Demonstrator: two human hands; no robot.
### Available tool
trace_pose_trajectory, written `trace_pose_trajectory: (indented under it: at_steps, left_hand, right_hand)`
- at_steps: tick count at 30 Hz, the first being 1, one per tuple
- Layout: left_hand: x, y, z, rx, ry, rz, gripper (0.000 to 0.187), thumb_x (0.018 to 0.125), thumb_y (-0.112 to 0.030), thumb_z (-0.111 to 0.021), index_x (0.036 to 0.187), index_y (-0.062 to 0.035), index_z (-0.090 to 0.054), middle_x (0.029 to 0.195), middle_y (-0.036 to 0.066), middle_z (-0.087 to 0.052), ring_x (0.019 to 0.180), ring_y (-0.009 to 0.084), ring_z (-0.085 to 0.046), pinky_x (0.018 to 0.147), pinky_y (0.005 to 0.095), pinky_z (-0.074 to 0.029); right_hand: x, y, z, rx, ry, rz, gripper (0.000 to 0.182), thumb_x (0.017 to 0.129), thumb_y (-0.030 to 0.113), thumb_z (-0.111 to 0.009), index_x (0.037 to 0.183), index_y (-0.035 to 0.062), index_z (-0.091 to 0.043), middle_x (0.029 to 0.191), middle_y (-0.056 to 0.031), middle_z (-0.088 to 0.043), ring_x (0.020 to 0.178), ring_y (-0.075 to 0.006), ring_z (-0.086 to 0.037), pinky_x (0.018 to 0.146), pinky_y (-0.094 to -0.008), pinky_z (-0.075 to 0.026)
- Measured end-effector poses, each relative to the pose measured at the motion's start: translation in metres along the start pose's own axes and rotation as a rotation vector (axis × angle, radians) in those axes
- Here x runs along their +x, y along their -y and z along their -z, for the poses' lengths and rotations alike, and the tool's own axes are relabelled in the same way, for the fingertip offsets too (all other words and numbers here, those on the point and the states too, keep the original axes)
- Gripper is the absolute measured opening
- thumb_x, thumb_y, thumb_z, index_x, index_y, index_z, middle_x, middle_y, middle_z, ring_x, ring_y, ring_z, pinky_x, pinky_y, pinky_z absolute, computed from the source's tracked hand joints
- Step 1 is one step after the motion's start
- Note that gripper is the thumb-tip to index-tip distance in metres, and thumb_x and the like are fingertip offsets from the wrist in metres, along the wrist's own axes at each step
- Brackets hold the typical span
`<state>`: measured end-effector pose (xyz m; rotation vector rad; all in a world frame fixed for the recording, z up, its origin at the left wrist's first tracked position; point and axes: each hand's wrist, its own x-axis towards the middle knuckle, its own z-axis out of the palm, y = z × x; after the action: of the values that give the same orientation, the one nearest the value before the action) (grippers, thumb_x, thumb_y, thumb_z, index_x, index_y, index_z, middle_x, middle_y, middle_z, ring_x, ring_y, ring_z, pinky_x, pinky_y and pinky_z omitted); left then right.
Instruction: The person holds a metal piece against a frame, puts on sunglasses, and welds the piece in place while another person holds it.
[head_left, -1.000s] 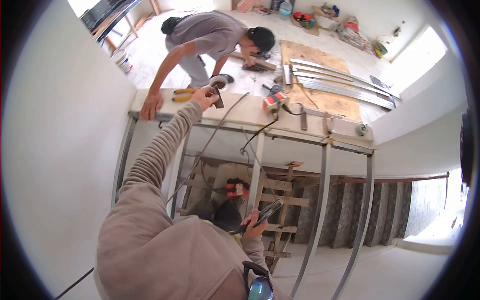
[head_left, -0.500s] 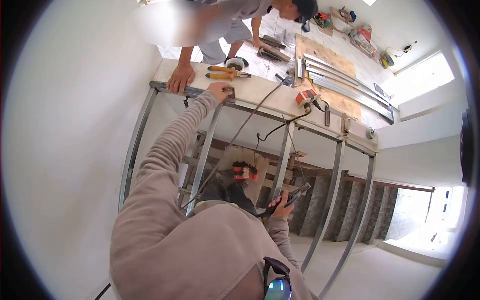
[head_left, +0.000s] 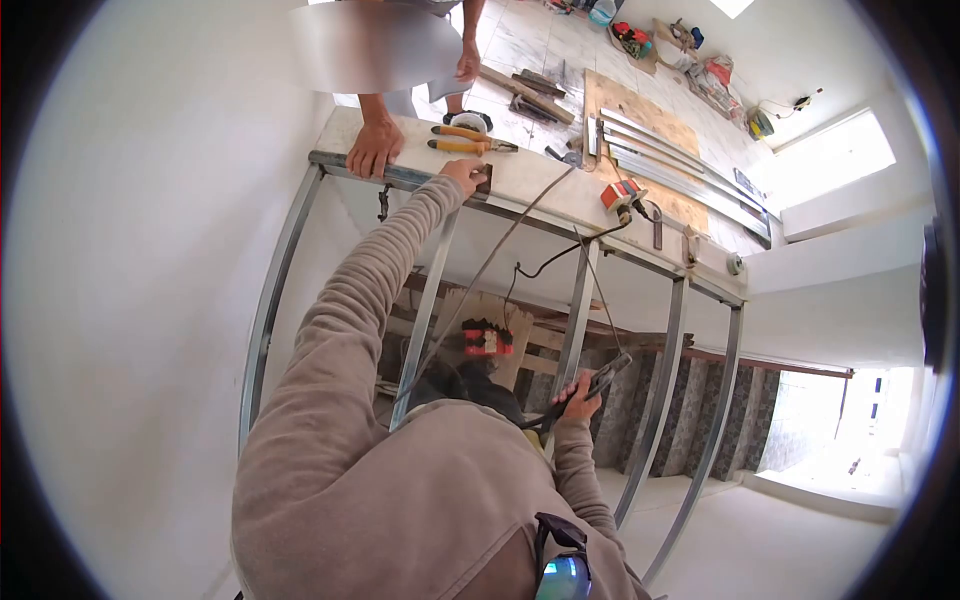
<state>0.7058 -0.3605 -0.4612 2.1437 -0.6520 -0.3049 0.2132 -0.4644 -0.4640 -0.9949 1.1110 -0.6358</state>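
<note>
My left hand (head_left: pixel 463 177) reaches forward to the top rail of a metal frame (head_left: pixel 527 216), its fingers closed on a small dark metal plate (head_left: pixel 485 180) at the edge of the ledge. My right hand (head_left: pixel 579 402) grips a welding electrode holder (head_left: pixel 608 374) low beside an upright tube. From its jaws a thin electrode (head_left: pixel 600 288) points up toward the rail. Pliers (head_left: pixel 465 146) with orange handles lie on the ledge just beyond my left hand. A co-worker's hand (head_left: pixel 375 148) presses on the rail's left end.
A red-and-white box with a cable (head_left: pixel 622 195) sits on the ledge (head_left: pixel 565 186). Metal bars (head_left: pixel 690 172) lie on a wooden board (head_left: pixel 620 95) behind. Several uprights cross in front of me. Below are stairs (head_left: pixel 690 420) and a red object (head_left: pixel 487 338).
The co-worker has straightened, lifting one hand from the pieces on the floor. My right hand and the electrode holder have shifted slightly right and up. My left hand stays at the plate.
</note>
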Motion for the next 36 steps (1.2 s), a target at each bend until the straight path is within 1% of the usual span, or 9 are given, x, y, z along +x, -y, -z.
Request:
trace_pose_trajectory:
  at_steps: [5,8,11,12,15,16,19,30,36]
  left_hand:
    - [0.007,0.006,-0.007,0.046,-0.03,-0.045,0.033,0.088,-0.024,-0.068,0.114,-0.0042,-0.066,0.095,0.017,-0.07,0.083,0.028,-0.067,0.078,0.0338,-0.052]
    - [0.006,-0.002,-0.002,-0.002,0.041,0.072,0.032,0.089,-0.023,-0.067,0.114,-0.0036,-0.065,0.091,0.014,-0.07,0.075,0.0241,-0.068,0.074,0.0324,-0.052]
    - [0.013,0.008,-0.011,-0.066,-0.004,0.081,0.033,0.089,-0.023,-0.067,0.116,-0.0051,-0.064,0.09,0.013,-0.069,0.069,0.0206,-0.067,0.072,0.0314,-0.053]
    - [0.012,0.004,-0.009,-0.077,0.001,0.097,0.034,0.09,-0.024,-0.066,0.118,-0.0057,-0.063,0.096,0.014,-0.069,0.079,0.0236,-0.068,0.077,0.0328,-0.052]
    - [0.005,-0.011,-0.002,0.083,0.015,0.066,0.037,0.09,-0.025,-0.066,0.12,-0.0043,-0.062,0.104,0.015,-0.069,0.092,0.0273,-0.066,0.085,0.034,-0.05]
    - [0.003,-0.019,0.002,0.095,0.047,0.093,0.039,0.09,-0.026,-0.066,0.122,-0.004,-0.061,0.108,0.015,-0.068,0.101,0.0298,-0.063,0.091,0.0349,-0.048]
    - [-0.001,-0.019,0.001,0.099,0.016,0.053,0.04,0.089,-0.027,-0.067,0.123,-0.0061,-0.062,0.108,0.016,-0.068,0.1,0.0293,-0.064,0.09,0.0347,-0.048]
    - [0.003,-0.005,0.0,0.103,-0.003,-0.087,0.027,0.086,-0.027,-0.07,0.104,-0.0072,-0.072,0.093,0.016,-0.071,0.085,0.0294,-0.066,0.083,0.0347,-0.05]
    - [0.011,-0.005,0.001,0.13,0.038,-0.062,0.03,0.086,-0.026,-0.07,0.108,-0.0062,-0.07,0.094,0.015,-0.071,0.087,0.0272,-0.067,0.083,0.0331,-0.05]
  right_hand:
    - [0.006,-0.006,0.003,-0.037,0.019,0.033,0.026,0.094,0.028,-0.063,0.084,0.0051,-0.054,0.056,-0.0022,-0.049,0.04,-0.0144,-0.049,0.036,-0.0338,-0.047]
    - [0.011,-0.01,0.007,-0.006,0.041,0.011,0.027,0.092,0.028,-0.065,0.086,0.0046,-0.054,0.056,-0.0025,-0.048,0.04,-0.0146,-0.049,0.035,-0.0338,-0.047]
    - [0.011,-0.011,0.008,0.007,0.03,0.01,0.028,0.091,0.029,-0.067,0.088,0.0045,-0.054,0.056,-0.0026,-0.048,0.039,-0.0145,-0.048,0.035,-0.0338,-0.047]
    - [0.011,-0.01,0.007,0.008,0.034,0.01,0.028,0.091,0.029,-0.067,0.088,0.0045,-0.054,0.056,-0.0025,-0.048,0.039,-0.0144,-0.048,0.035,-0.0338,-0.047]
    - [0.011,-0.01,0.007,0.008,0.042,0.007,0.027,0.092,0.029,-0.066,0.089,0.0044,-0.054,0.056,-0.0021,-0.047,0.039,-0.0142,-0.047,0.035,-0.0337,-0.046]
    - [0.012,-0.011,0.008,0.005,0.048,0.004,0.027,0.092,0.028,-0.066,0.088,0.0042,-0.054,0.056,-0.002,-0.047,0.039,-0.0141,-0.047,0.035,-0.0336,-0.046]
    - [0.011,-0.011,0.008,-0.009,0.036,-0.004,0.027,0.093,0.028,-0.065,0.088,0.0038,-0.054,0.056,-0.0018,-0.047,0.039,-0.0137,-0.047,0.035,-0.0332,-0.045]
    - [0.012,-0.012,0.009,-0.028,0.051,-0.004,0.028,0.093,0.027,-0.065,0.083,0.0036,-0.053,0.056,-0.0018,-0.048,0.039,-0.0135,-0.047,0.036,-0.0331,-0.046]
    - [0.013,-0.009,0.006,-0.022,0.027,-0.027,0.027,0.093,0.027,-0.065,0.083,0.0037,-0.053,0.055,-0.0017,-0.048,0.039,-0.0137,-0.047,0.034,-0.0339,-0.046]
